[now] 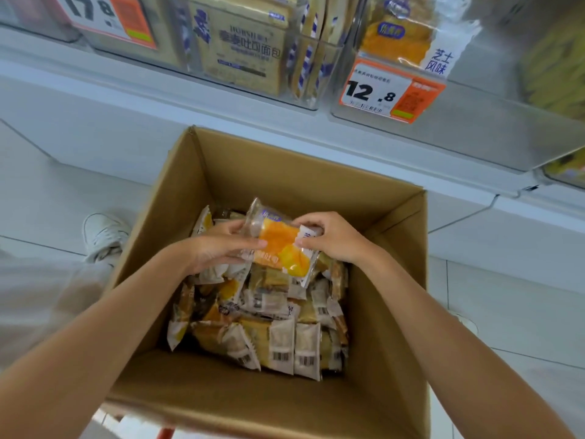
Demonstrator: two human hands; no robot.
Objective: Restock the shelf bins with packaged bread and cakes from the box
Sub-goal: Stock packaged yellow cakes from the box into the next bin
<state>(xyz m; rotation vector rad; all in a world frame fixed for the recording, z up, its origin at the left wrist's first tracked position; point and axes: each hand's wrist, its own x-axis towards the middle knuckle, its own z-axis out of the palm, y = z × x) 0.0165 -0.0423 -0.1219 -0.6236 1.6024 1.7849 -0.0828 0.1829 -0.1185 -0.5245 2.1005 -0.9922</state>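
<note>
- I have the orange bread pack [280,248] in both hands, just above the heap in the box [285,172]. My left hand [218,248] pinches its left end between thumb and fingers, and my right hand [335,239] curls over its right end.
- The clear film looks slick and I hold only the ends. On the lift to the shelf it could slide out and drop back into the box or onto the floor.
- Squeezing harder to prevent that would likely dent the soft bread.
- The small packs [285,340] underneath lie loose and crossed, so a corner could snag and drag one up.
- It could go in the wrong bin. The far right bin [474,128] holds a matching pack [399,36], while the toast pack [240,49] to its left is another line.
- The print on my pack is blurred; I make out only "吐司".
- The matching pack reads "芝士风味", and the price tag [392,90] below it reads "12.8".
- The toast pack reads "全麦吐司面包". The far-left tag [91,11] shows "17" and "8".
</note>
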